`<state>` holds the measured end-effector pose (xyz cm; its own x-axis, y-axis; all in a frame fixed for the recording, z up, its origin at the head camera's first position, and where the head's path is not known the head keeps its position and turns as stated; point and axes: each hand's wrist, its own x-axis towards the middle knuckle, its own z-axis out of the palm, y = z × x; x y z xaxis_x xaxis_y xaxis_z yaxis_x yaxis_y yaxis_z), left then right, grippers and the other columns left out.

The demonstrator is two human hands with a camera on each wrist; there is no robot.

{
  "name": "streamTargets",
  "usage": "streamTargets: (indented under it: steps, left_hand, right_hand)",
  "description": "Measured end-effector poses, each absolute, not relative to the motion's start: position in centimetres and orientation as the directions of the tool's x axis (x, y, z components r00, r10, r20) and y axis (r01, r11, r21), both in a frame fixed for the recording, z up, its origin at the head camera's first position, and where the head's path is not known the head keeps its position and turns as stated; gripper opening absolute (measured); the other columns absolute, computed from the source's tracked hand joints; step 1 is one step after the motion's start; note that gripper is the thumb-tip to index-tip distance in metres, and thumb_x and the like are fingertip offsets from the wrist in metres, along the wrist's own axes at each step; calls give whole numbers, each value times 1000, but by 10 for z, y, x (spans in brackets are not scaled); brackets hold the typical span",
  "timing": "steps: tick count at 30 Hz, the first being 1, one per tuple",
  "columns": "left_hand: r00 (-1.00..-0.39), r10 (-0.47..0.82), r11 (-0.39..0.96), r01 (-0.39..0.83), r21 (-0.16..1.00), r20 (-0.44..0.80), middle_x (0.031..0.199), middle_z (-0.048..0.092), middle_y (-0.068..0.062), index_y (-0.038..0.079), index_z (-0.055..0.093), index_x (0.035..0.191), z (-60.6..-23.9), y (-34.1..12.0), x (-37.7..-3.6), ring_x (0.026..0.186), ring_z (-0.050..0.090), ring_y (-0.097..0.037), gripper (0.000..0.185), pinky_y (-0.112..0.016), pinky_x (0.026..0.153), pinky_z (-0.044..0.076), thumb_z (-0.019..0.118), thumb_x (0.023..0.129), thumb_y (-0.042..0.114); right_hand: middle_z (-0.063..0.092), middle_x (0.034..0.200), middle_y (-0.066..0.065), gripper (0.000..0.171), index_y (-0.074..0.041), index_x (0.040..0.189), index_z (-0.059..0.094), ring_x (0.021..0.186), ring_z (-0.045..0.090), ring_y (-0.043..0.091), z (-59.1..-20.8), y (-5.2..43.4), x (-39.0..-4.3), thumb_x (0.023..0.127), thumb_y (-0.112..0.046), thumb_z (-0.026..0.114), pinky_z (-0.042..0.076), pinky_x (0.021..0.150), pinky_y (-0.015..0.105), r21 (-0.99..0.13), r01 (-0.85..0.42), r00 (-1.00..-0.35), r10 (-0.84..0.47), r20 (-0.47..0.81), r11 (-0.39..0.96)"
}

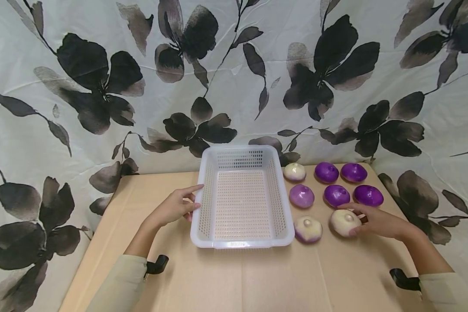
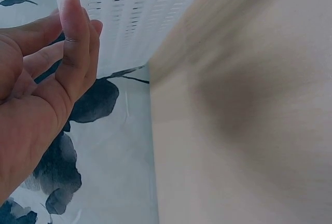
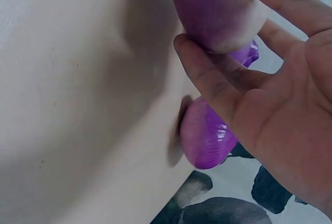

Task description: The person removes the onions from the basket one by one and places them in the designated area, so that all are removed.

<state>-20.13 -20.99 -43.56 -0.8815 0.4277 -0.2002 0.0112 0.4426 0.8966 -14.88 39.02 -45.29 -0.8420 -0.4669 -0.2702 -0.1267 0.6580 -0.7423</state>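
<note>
Flowered cloth behind tan surface (image 1: pixel 234 277). Right hand (image 1: pixel 378 222) curled round pale onion (image 1: pixel 344 222), at 4 o'clock of basket (image 1: pixel 243 242). Left hand (image 1: pixel 174 207) open, steadying rim at 9. Better: lift straight, clear wall, lower gently.

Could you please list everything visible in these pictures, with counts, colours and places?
basket: one, white perforated plastic, empty, centre of the table.
deep purple onions: four, in two rows at the far right.
pale purple onion: one, right of the basket.
whitish onions: three, one far, two near; the nearest right one is in the right hand.
table: one, tan.
floral cloth: one, white with black flowers, behind.
left hand: fingers touching the basket's left wall.
right hand: gripping the whitish onion.
</note>
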Motion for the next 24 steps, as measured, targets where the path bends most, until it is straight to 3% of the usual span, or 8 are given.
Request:
streamTargets:
  steps: [5, 12, 24]
  left_hand:
    - [-882, 428, 447, 15, 894, -199, 104, 59, -23, 1, 39, 157, -437, -211, -202, 69, 69, -23, 65, -59, 66, 62, 65, 97, -2]
    - [-881, 433, 448, 26, 893, -192, 105, 59, -24, -1, 39, 157, -437, -212, -202, 72, 70, -24, 65, -56, 65, 63, 64, 97, -2]
    - [-880, 438, 439, 31, 898, -184, 103, 59, -24, -1, 39, 157, -436, -211, -202, 70, 70, -24, 64, -60, 66, 62, 64, 97, -3]
  right_hand:
    - [56, 136, 18, 68, 0, 149, 46, 112, 52, 4, -457, 394, -149, 92, -20, 77, 53, 87, 23, -755, -86, -819, -478, -318, 650]
    - [49, 144, 25, 72, 0, 151, 42, 126, 50, 42, -461, 395, -147, 92, -21, 77, 52, 94, 49, -741, -36, -796, -468, -384, 670]
    - [43, 148, 31, 76, -1, 153, 39, 129, 48, 51, -460, 397, -144, 91, -21, 78, 51, 98, 65, -736, 14, -788, -446, -425, 677]
